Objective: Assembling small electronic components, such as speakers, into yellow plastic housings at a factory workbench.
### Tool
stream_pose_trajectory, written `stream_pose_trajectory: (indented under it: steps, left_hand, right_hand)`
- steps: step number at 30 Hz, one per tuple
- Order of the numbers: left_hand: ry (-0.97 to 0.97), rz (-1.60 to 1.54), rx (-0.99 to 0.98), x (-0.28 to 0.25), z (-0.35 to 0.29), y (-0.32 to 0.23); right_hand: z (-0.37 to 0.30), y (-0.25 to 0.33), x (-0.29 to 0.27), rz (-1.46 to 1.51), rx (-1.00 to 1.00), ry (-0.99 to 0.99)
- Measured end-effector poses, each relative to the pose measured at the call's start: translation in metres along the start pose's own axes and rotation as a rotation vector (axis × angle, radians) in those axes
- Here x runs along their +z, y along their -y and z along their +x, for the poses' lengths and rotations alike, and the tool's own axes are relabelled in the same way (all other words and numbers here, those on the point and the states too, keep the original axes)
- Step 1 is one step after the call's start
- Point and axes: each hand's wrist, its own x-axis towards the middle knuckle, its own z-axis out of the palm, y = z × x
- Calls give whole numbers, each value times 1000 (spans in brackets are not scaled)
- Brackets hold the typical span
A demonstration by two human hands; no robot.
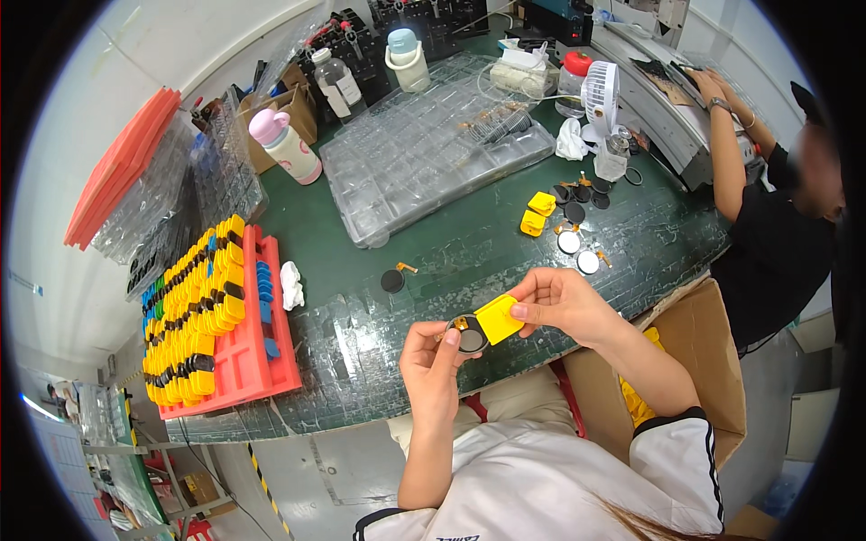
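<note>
Pinched in my left hand (pixel 433 361) is a round black disc part (pixel 471 339) with a dark rim and a small orange flex strip at its top. My right hand (pixel 564 307) grips a flat yellow plastic piece (pixel 498 320) between thumb and fingers. The yellow piece meets the right edge of the disc; I cannot tell whether the two are joined. Both hands are just above the front edge of the green table (pixel 347 338). Beyond them on the table lies another black disc (pixel 392 280) with an orange strip.
A red tray (pixel 280 352) of yellow pieces stands left, beside white tissue (pixel 291 286). Loose discs (pixel 568 242) and yellow pieces (pixel 532 223) lie right. Behind are a clear compartment tray (pixel 379 194), bottles and a fan (pixel 600 95). A cardboard box (pixel 699 352) is right; a co-worker (pixel 776 234) sits beyond.
</note>
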Motion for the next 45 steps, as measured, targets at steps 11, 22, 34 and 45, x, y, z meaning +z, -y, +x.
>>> stream_pose_trajectory:
  steps: [11, 22, 34, 45]
  left_hand:
    - [4, 26, -17, 6, 1, 2]
    - [26, 66, 1, 12, 0, 5]
    - [413, 369, -107, 49, 30, 47]
    - [608, 1397, 726, 66, 167, 109]
  right_hand:
    - [-2, -2, -7, 27, -13, -25]
    - [-14, 2, -9, 34, -18, -24]
    - [-47, -18, -31, -2, -77, -257]
    - [-74, -11, -68, 41, -92, -493]
